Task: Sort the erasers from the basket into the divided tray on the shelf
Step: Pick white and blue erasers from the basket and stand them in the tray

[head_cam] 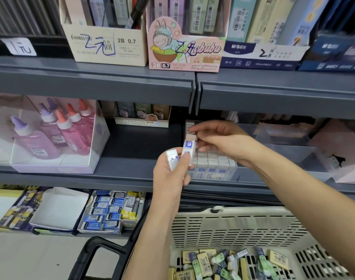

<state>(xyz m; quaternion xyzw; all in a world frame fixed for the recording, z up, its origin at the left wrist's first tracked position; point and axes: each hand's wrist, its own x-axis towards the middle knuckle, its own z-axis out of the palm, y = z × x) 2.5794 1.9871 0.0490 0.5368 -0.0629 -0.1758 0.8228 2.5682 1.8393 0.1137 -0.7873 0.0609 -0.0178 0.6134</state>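
Item: white-and-blue eraser (189, 147), upright, just in front of the divided tray (291, 153) on the grey shelf (132, 168).
- Left hand (170, 178) is gripping it from below, thumb curled over its lower face, and is also clasping a second eraser (172, 158).
- Right hand (223, 142) is pinching the first eraser's top end between its fingertips.
- The tray's left compartment is holding packed eraser rows (211, 166).
- Basket (233, 225) below is holding loose erasers (223, 263).

- Upper shelf lip (273, 96) overhangs the divided tray (289, 152), leaving a low gap.
- Packed erasers (211, 165) fill the front of its left compartment.
- Bare shelf (138, 146) lies open between tray and glue box (51, 164).
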